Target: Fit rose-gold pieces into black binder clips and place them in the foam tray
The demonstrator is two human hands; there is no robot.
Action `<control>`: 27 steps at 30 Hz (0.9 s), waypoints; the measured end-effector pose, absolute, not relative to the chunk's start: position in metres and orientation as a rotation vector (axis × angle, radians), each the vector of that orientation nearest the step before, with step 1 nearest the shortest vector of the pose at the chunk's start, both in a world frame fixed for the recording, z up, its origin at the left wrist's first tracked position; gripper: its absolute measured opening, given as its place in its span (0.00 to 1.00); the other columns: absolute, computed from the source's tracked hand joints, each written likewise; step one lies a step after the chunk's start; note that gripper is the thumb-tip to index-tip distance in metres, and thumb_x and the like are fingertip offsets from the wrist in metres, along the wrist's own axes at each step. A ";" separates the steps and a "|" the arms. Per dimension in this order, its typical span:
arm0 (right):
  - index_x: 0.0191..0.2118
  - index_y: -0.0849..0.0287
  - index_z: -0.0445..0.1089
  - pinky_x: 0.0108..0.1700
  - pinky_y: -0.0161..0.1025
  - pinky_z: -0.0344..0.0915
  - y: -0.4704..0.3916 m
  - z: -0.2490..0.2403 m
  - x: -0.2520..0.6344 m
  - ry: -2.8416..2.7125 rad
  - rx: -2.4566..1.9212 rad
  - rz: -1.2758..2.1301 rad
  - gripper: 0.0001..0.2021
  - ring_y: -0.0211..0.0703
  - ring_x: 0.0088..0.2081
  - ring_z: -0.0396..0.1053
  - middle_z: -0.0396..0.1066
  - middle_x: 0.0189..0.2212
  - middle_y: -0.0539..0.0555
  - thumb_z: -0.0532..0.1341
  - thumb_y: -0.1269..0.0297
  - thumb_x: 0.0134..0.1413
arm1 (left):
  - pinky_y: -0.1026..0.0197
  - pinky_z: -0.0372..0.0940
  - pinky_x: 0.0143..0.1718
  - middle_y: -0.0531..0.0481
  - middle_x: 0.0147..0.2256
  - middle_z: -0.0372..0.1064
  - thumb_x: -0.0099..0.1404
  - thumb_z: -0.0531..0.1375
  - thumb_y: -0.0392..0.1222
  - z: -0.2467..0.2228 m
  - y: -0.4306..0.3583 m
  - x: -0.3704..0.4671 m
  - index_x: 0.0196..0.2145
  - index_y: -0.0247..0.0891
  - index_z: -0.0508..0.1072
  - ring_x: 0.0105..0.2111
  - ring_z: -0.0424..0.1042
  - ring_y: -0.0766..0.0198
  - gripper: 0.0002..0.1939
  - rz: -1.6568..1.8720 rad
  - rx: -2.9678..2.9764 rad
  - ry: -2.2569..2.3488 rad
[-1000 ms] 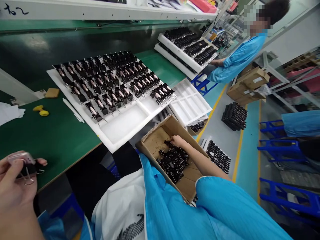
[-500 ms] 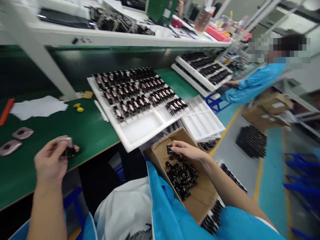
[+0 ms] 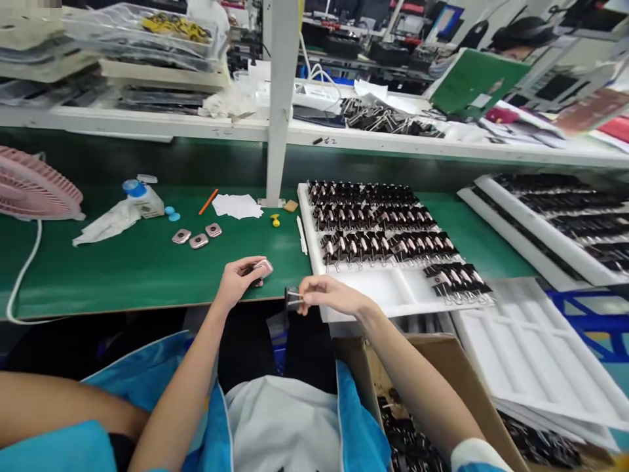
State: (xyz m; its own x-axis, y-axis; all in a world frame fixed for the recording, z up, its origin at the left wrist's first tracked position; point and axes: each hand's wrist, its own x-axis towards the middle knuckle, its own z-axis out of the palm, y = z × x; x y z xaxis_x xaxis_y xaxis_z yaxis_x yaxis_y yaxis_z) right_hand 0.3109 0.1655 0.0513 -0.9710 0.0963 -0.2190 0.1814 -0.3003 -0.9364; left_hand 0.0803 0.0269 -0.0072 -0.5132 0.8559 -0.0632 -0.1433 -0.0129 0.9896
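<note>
My left hand (image 3: 240, 280) is closed on a pink, rounded-square watch case (image 3: 265, 267) above the front edge of the green table. Just to its right, a black binder clip (image 3: 291, 299) with metal handles is pinched in my right hand (image 3: 328, 295). A small gap separates the clip from the case. Several similar pink watch cases (image 3: 198, 241) lie on the table at left. Beyond my right hand is a white foam tray (image 3: 376, 288) with rows of black binder clips (image 3: 366, 246) clamped on pink pieces.
A cardboard box (image 3: 442, 357) of loose binder clips sits below my right forearm. Stacked white trays (image 3: 535, 347) stand at right. A bottle (image 3: 145, 200), paper scraps (image 3: 238, 206) and a pink fan (image 3: 37, 183) are at left. Another person's arm (image 3: 63, 406) reaches in at lower left.
My right hand has left the cardboard box with a binder clip and come beside my left hand. The left hand still holds the pink watch case. The view has turned left.
</note>
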 end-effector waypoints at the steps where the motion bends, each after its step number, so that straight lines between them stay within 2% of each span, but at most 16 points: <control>1: 0.39 0.62 0.73 0.40 0.39 0.72 0.171 0.049 0.301 1.861 0.439 -2.494 0.18 0.42 0.33 0.76 0.78 0.33 0.56 0.74 0.52 0.54 | 0.63 0.67 0.23 0.45 0.32 0.78 0.56 0.73 0.50 -0.008 0.026 0.080 0.45 0.32 0.82 0.22 0.72 0.65 0.24 1.624 0.786 1.490; 4: 0.42 0.62 0.74 0.35 0.36 0.72 0.179 0.039 0.280 1.926 0.705 -2.610 0.22 0.41 0.32 0.75 0.77 0.34 0.56 0.76 0.52 0.50 | 0.64 0.64 0.21 0.44 0.33 0.78 0.57 0.72 0.51 -0.007 0.025 0.079 0.46 0.33 0.82 0.21 0.72 0.66 0.23 1.608 0.803 1.486; 7: 0.40 0.63 0.75 0.27 0.34 0.69 0.176 0.032 0.267 1.941 0.888 -2.631 0.23 0.41 0.30 0.74 0.76 0.33 0.56 0.75 0.50 0.47 | 0.63 0.68 0.24 0.44 0.35 0.78 0.57 0.73 0.50 -0.003 0.023 0.079 0.44 0.32 0.82 0.22 0.71 0.67 0.22 1.634 0.792 1.438; 10: 0.34 0.64 0.75 0.18 0.32 0.58 0.169 0.030 0.261 2.060 0.935 -2.511 0.22 0.36 0.20 0.65 0.72 0.25 0.53 0.71 0.46 0.50 | 0.62 0.70 0.26 0.43 0.36 0.78 0.57 0.73 0.49 0.000 0.022 0.079 0.43 0.32 0.83 0.24 0.71 0.66 0.21 1.651 0.777 1.380; 12: 0.31 0.63 0.73 0.17 0.31 0.48 0.166 0.031 0.261 2.103 0.944 -2.464 0.22 0.31 0.15 0.55 0.67 0.19 0.49 0.69 0.44 0.53 | 0.62 0.70 0.26 0.43 0.36 0.78 0.57 0.73 0.49 -0.001 0.021 0.079 0.44 0.33 0.83 0.24 0.71 0.66 0.21 1.654 0.773 1.357; 14: 0.32 0.63 0.73 0.17 0.31 0.44 0.165 0.032 0.261 2.093 0.939 -2.464 0.23 0.30 0.15 0.52 0.64 0.17 0.47 0.69 0.44 0.52 | 0.62 0.70 0.26 0.43 0.36 0.78 0.57 0.73 0.48 -0.002 0.020 0.078 0.44 0.33 0.83 0.24 0.71 0.67 0.20 1.655 0.771 1.344; 19: 0.37 0.62 0.75 0.21 0.34 0.55 0.166 0.030 0.265 2.184 0.896 -2.504 0.24 0.36 0.19 0.60 0.67 0.21 0.49 0.70 0.43 0.50 | 0.63 0.70 0.25 0.44 0.35 0.78 0.58 0.72 0.47 -0.008 0.019 0.075 0.44 0.34 0.83 0.24 0.71 0.67 0.19 1.639 0.781 1.308; 27: 0.49 0.64 0.76 0.34 0.40 0.67 0.166 0.019 0.268 2.432 0.858 -2.237 0.27 0.41 0.28 0.69 0.73 0.27 0.53 0.66 0.43 0.58 | 0.65 0.69 0.24 0.46 0.33 0.76 0.58 0.72 0.46 -0.012 0.016 0.072 0.47 0.35 0.82 0.25 0.71 0.66 0.21 1.573 0.839 1.303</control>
State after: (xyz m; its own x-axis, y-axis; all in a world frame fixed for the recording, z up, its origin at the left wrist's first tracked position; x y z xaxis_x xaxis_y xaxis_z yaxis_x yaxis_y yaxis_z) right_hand 0.2682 0.1657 0.0193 -0.8389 0.5281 -0.1314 0.1750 0.0332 -0.9840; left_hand 0.0725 0.0164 -0.0124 -0.3645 0.9302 -0.0424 -0.2148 -0.0397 0.9759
